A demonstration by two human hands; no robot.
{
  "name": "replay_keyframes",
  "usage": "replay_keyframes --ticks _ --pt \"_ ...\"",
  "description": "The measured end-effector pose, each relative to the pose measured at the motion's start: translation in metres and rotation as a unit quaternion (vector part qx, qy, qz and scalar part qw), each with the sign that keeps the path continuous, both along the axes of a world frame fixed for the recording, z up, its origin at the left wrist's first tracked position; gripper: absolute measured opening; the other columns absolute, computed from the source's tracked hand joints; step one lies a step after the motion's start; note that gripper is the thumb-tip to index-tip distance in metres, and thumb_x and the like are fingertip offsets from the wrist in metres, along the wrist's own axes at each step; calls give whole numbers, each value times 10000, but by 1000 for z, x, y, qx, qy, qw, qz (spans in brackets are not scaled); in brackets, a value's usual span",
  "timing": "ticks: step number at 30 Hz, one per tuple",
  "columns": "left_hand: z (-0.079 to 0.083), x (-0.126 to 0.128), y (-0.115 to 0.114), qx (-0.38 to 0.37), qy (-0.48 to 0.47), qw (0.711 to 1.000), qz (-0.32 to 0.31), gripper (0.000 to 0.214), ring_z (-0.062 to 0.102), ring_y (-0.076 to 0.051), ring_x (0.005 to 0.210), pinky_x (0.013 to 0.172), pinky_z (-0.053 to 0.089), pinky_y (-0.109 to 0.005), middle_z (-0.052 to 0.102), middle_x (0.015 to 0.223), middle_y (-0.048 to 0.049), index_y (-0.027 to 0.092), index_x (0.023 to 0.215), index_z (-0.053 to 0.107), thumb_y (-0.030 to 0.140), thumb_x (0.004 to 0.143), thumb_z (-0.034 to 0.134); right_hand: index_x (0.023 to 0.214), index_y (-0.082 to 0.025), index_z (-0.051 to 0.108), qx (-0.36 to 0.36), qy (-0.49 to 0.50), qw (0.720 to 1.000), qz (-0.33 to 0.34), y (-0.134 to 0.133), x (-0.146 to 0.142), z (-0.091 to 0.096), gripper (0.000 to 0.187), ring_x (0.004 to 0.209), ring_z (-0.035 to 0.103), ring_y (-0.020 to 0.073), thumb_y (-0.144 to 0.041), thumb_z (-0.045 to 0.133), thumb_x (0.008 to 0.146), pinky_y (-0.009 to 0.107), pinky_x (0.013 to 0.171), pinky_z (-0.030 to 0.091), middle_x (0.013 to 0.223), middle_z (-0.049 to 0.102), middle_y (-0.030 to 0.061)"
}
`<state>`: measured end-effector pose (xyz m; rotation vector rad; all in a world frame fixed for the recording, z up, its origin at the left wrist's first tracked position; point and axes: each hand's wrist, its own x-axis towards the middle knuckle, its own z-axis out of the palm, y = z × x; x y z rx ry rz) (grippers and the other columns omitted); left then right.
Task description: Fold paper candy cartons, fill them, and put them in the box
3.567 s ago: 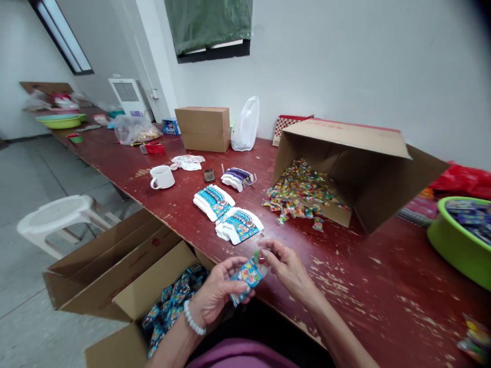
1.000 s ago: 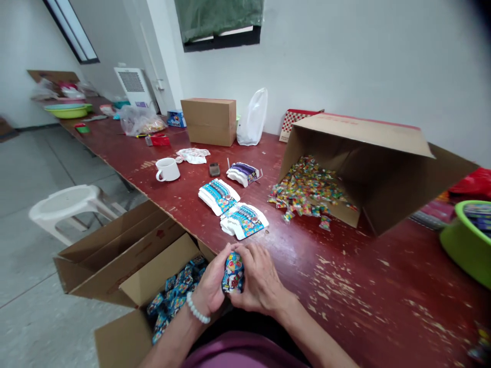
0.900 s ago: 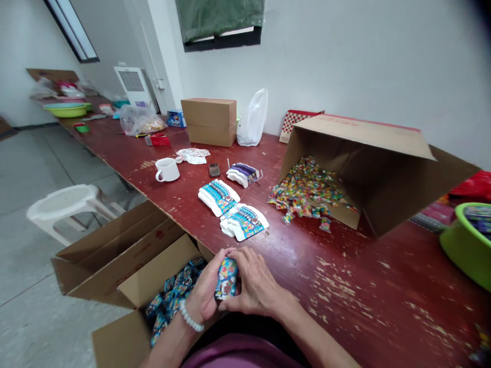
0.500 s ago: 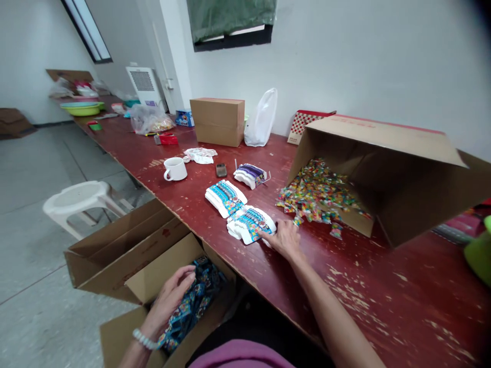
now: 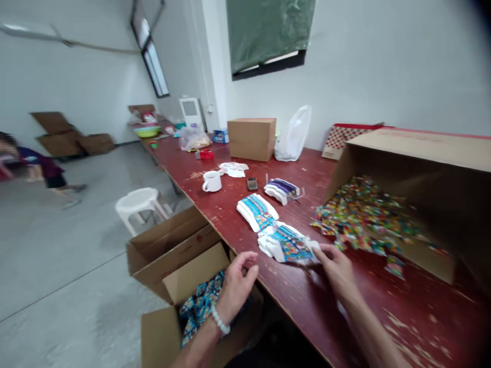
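My right hand (image 5: 337, 267) pinches the white end of a flat blue-and-white printed packet at the near stack of packets (image 5: 286, 243) on the red table. A second blue-and-white stack (image 5: 257, 211) lies just beyond, touching or nearly touching the first. My left hand (image 5: 238, 278), with a pale bead bracelet, hovers by the table edge. Its fingers are loosely curled, thumb apart, and nothing shows in them. Below it an open carton (image 5: 194, 260) holds many dark blue packets (image 5: 203, 301). Small wrapped candies (image 5: 360, 212) spill from a tipped carton (image 5: 414, 148) on the right.
A purple-and-white packet stack (image 5: 283, 190), a phone-like device (image 5: 252, 184), a white mug (image 5: 212, 181) and a crumpled cloth (image 5: 233, 169) lie farther along the table. A closed carton (image 5: 251, 139) and white bag (image 5: 293, 134) stand behind. A white stool (image 5: 138, 204) and a bending person (image 5: 46, 166) are left.
My left hand has risen from over the blue packets in the carton towards the table edge. My right hand now pinches a packet's end. The view has swung left, and a person appears.
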<state>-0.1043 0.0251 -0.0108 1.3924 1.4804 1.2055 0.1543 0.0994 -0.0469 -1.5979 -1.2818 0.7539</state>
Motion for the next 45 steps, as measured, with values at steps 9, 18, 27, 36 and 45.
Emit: replay_keyframes --ticks 9,18,27,36,45 --pt "15 31 -8 -270 -347 798 -413 593 681 -258 778 762 504 -386 705 892 -119 115 1083 660 547 679 713 823 -197 664 -50 197 936 288 -57 -17 55 312 769 619 191 -504 697 779 279 724 510 809 673 33" --pt "10 50 -22 -287 -427 768 -382 491 660 -216 487 493 535 -301 677 643 -84 86 838 675 465 575 845 891 -208 670 -43 267 921 281 -76 -33 83 303 787 622 204 -484 713 775 301 724 508 847 670 43" --pt "28 56 -21 -216 -329 885 -248 376 615 -162 511 510 533 -301 655 652 -61 97 887 658 420 728 766 844 -202 668 -78 372 889 255 -96 -59 91 302 400 493 106 -458 756 712 255 429 457 628 629 -11" --pt "28 56 -22 -72 -216 962 -150 477 630 -169 831 738 520 -278 661 955 -37 194 1195 537 317 776 730 922 -197 636 -7 312 943 111 -87 -54 71 341 669 638 179 -426 774 710 273 612 499 721 677 7" --pt "22 54 -29 -118 -241 953 -141 483 613 -142 730 673 492 -241 667 879 -25 202 1167 600 349 735 759 825 -199 650 0 266 953 145 -94 -47 51 284 726 594 186 -470 716 771 279 669 464 763 670 15"
